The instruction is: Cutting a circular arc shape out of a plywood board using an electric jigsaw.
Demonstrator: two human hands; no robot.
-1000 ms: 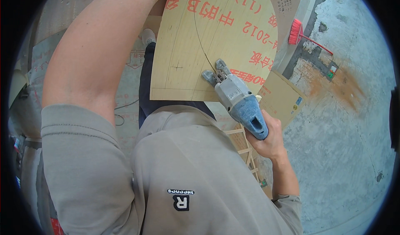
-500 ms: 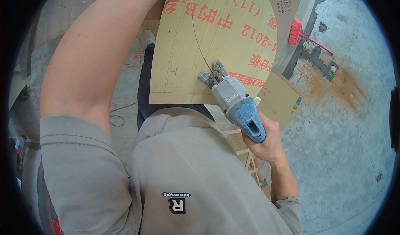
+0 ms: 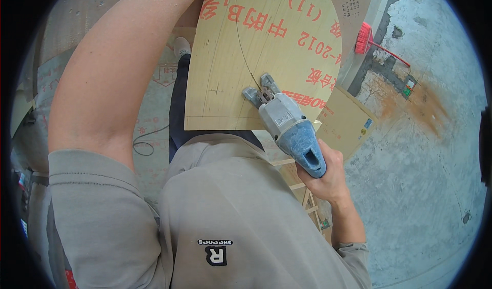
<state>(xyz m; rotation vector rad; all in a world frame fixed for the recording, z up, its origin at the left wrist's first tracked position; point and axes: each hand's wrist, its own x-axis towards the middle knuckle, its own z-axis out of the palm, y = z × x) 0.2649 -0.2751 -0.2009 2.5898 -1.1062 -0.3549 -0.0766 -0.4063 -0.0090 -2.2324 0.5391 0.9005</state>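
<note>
My right hand grips the rear handle of a grey-and-blue jigsaw. The jigsaw's forked foot rests on a pale yellow board with a rounded right edge and red printed markings, its blade area at a thin dark curving line that runs up to the board's top. My left forearm reaches up along the board's left side; the left hand is cut off at the top edge, so its fingers are hidden.
A red broom lies on the patchy concrete floor at right. A smaller board and wooden slats lie below the work. A cable curls on the floor at left. My foot shows beside the board.
The board has shifted slightly down toward my body, and the jigsaw with my right hand has moved a little down and left.
</note>
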